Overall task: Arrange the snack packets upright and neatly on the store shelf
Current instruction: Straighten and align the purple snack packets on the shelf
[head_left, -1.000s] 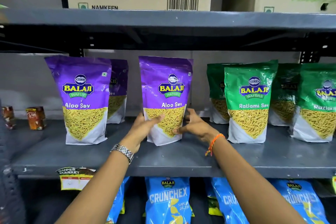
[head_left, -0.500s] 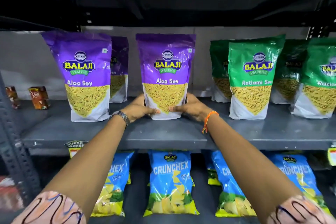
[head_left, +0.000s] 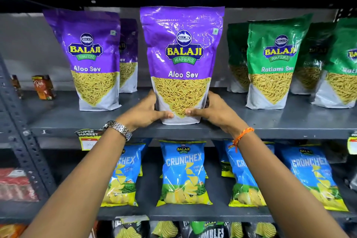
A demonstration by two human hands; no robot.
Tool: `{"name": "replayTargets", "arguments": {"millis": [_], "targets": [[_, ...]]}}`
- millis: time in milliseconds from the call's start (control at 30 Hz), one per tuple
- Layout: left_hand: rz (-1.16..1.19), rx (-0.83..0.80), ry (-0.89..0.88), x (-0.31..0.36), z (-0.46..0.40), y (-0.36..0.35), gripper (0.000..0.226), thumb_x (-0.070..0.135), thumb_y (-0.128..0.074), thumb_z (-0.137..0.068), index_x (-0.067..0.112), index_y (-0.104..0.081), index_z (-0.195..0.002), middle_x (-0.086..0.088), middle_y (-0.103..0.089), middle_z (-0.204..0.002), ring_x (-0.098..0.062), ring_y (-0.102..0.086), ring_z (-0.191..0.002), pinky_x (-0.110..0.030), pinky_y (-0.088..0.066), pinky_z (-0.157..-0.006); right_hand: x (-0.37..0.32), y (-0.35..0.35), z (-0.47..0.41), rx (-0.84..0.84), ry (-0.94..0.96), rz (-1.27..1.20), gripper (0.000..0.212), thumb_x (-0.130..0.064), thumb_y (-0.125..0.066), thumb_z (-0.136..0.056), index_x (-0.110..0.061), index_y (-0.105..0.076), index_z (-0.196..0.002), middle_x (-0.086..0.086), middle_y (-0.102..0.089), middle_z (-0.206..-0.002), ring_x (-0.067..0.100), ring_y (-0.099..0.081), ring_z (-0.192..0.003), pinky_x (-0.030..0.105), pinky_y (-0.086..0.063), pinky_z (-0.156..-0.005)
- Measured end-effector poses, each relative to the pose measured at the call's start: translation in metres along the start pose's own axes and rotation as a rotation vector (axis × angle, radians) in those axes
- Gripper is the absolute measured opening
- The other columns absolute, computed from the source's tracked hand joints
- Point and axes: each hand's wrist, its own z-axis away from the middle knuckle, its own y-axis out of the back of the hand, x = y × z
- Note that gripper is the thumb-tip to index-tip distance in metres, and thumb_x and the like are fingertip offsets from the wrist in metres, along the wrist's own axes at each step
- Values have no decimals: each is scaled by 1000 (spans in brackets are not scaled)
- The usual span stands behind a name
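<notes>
A purple Aloo Sev packet (head_left: 182, 60) stands upright near the front edge of the grey shelf (head_left: 193, 131). My left hand (head_left: 144, 111) grips its lower left side and my right hand (head_left: 214, 110) its lower right side, thumbs on the front. Another purple Aloo Sev packet (head_left: 90, 60) stands upright to the left, with a third one (head_left: 128, 54) behind it. Several green Ratlami Sev packets (head_left: 274, 60) stand to the right.
A small orange carton (head_left: 43, 87) sits at the shelf's far left. Blue Crunchex packets (head_left: 184, 174) lean on the shelf below. A perforated metal upright (head_left: 17, 121) runs down the left side. The shelf above hangs low over the packet tops.
Both hands slid down to the base of the middle purple packet and drew it forward toward the shelf's front edge. The camera moved closer and tilted down.
</notes>
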Motion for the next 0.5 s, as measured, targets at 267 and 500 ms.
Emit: {"name": "replayTargets", "arguments": {"millis": [267, 500], "targets": [[72, -23, 28, -6, 0, 3, 96, 29, -87, -67, 15, -36, -147, 4, -54, -147, -11, -49, -138, -40, -34, -121, -4, 0, 7, 26, 7, 19, 92, -67, -91, -40, -26, -68, -119, -7, -77, -121, 11, -71, -114, 42, -54, -107], [153, 48, 70, -3, 15, 9, 80, 2, -81, -76, 9, -34, -141, -5, -59, -135, -18, -58, -128, -28, -54, -101, -11, 7, 23, 40, -30, -91, 123, -60, -96, -33, -17, -48, -138, 0, -70, -132, 17, -67, -123, 48, -51, -109]]}}
